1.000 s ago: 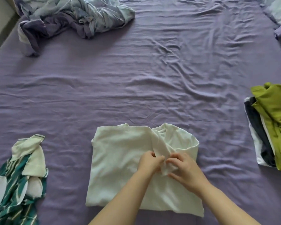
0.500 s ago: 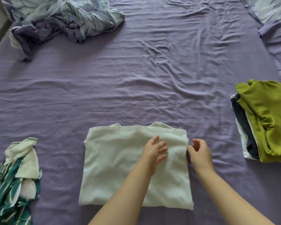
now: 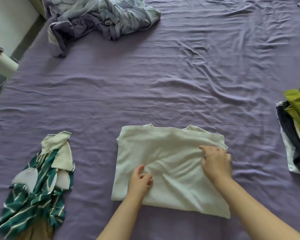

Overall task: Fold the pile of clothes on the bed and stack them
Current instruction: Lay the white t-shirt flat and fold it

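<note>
Hands both on cream shirt (image 3: 164, 153): left hand (image 3: 140, 181) pinching near-left cloth, right hand (image 3: 216, 161) gripping right edge; long axis across.

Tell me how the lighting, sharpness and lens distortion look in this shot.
Head view: soft, even daylight, no glare; faint shadows under both forearms and in the purple sheet wrinkles. The white shirt, left hand and right hand look reasonably sharp. Wide-angle bending shows at the edges, where the folded stack is cropped.
</note>
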Tool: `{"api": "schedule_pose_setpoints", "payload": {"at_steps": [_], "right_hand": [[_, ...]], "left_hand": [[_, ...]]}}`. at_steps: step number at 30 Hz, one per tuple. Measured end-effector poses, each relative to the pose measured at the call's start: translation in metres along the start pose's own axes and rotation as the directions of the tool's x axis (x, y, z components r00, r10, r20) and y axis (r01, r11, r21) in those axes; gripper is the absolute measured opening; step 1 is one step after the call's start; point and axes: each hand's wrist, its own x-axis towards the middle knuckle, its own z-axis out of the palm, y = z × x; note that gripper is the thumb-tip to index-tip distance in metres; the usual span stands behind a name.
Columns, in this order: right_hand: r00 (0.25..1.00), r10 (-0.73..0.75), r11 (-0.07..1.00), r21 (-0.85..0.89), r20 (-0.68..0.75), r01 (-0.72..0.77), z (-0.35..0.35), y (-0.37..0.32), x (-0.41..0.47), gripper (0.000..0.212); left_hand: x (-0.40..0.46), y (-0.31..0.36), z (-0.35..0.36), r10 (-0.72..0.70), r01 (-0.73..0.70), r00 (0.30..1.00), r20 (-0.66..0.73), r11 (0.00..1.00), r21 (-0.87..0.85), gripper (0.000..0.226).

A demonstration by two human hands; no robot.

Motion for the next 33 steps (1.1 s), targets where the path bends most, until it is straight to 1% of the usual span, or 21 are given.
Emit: {"api": "schedule_pose_setpoints", "payload": {"at_steps": [2,4,5,6,7,8,9,11,14,16,17,19,21,22,23,25,26,28,30,31,33], "right_hand": [[0.996,-0.067,0.985,0.166,0.061,0.056,0.002,-0.026,-0.001,0.044],[0.979,-0.163,0.936,0.333,0.12,0.115,0.005,-0.059,-0.003,0.041],[0.967,-0.211,0.917,0.372,0.145,0.144,0.008,-0.077,-0.005,0.039],[0.954,-0.252,0.904,0.391,0.165,0.171,0.013,-0.096,-0.008,0.036],[0.941,-0.285,0.893,0.408,0.18,0.192,0.018,-0.114,-0.01,0.033],[0.929,-0.312,0.882,0.424,0.198,0.206,0.025,-0.131,-0.012,0.031],[0.917,-0.332,0.875,0.435,0.221,0.212,0.031,-0.149,-0.013,0.03],[0.9,-0.352,0.871,0.441,0.256,0.215,0.041,-0.181,-0.012,0.031],[0.91,-0.344,0.878,0.423,0.231,0.225,0.053,-0.22,-0.005,0.033],[0.932,-0.301,0.896,0.395,0.202,0.204,0.059,-0.24,0.002,0.037],[0.945,-0.261,0.909,0.38,0.197,0.172,0.062,-0.248,0.007,0.039],[0.969,-0.146,0.935,0.348,0.199,0.069,0.069,-0.262,0.014,0.039],[0.978,-0.03,0.959,0.283,0.208,-0.031,0.073,-0.27,0.019,0.042],[0.979,0.001,0.97,0.237,0.205,-0.05,0.074,-0.272,0.021,0.043],[0.981,0.005,0.981,0.19,0.194,-0.042,0.075,-0.272,0.023,0.042],[0.982,-0.028,0.991,0.135,0.187,0.002,0.072,-0.267,0.03,0.027],[0.98,-0.036,0.987,0.16,0.197,0.004,0.068,-0.262,0.033,0.019],[0.976,-0.032,0.943,0.331,0.217,-0.043,0.059,-0.251,0.036,0.015],[0.976,-0.019,0.835,0.541,0.219,-0.105,0.05,-0.235,0.035,0.009],[0.973,-0.002,0.774,0.616,0.23,-0.145,0.045,-0.224,0.033,0.005],[0.96,0.037,0.653,0.72,0.279,-0.235,0.034,-0.198,0.026,0.012]], "left_hand": [[0.002,-0.005,-0.027,0.077,-0.059,0.987,-0.141,0.99,0.124,0.039],[0.003,-0.011,-0.053,0.161,-0.083,0.939,-0.304,0.964,0.253,0.036],[0.002,-0.013,-0.065,0.188,-0.072,0.914,-0.36,0.948,0.311,0.037],[0.001,-0.015,-0.074,0.188,-0.05,0.902,-0.389,0.94,0.338,0.04],[0.001,-0.017,-0.084,0.157,-0.024,0.908,-0.389,0.945,0.326,0.042],[0.001,-0.018,-0.091,0.091,0.002,0.931,-0.355,0.967,0.254,0.044],[0.001,-0.02,-0.096,0.017,0.026,0.955,-0.295,0.99,0.142,0.045],[0.0,-0.023,-0.103,-0.075,0.069,0.982,-0.172,0.997,-0.042,0.045],[0.002,-0.026,-0.11,-0.081,0.075,0.994,-0.069,0.993,-0.087,0.03],[0.003,-0.027,-0.115,-0.111,0.112,0.994,0.015,0.985,-0.13,0.017],[0.003,-0.029,-0.118,-0.133,0.14,0.99,0.05,0.977,-0.164,0.014],[0.002,-0.031,-0.122,-0.17,0.192,0.98,0.106,0.948,-0.255,0.016],[0.002,-0.035,-0.125,-0.191,0.238,0.967,0.167,0.91,-0.338,0.016],[0.001,-0.036,-0.127,-0.19,0.26,0.959,0.212,0.887,-0.381,0.015],[-0.001,-0.036,-0.129,-0.18,0.28,0.949,0.259,0.862,-0.424,0.013],[-0.003,-0.037,-0.133,-0.143,0.288,0.935,0.324,0.839,-0.462,0.011],[-0.004,-0.037,-0.135,-0.121,0.278,0.932,0.341,0.844,-0.459,0.012],[-0.006,-0.035,-0.136,-0.079,0.249,0.929,0.362,0.856,-0.453,0.016],[-0.011,-0.03,-0.132,-0.032,0.221,0.919,0.392,0.866,-0.448,0.021],[-0.015,-0.027,-0.126,-0.013,0.214,0.91,0.415,0.872,-0.441,0.024],[-0.025,-0.021,-0.109,0.018,0.204,0.887,0.461,0.882,-0.426,0.026]]}}
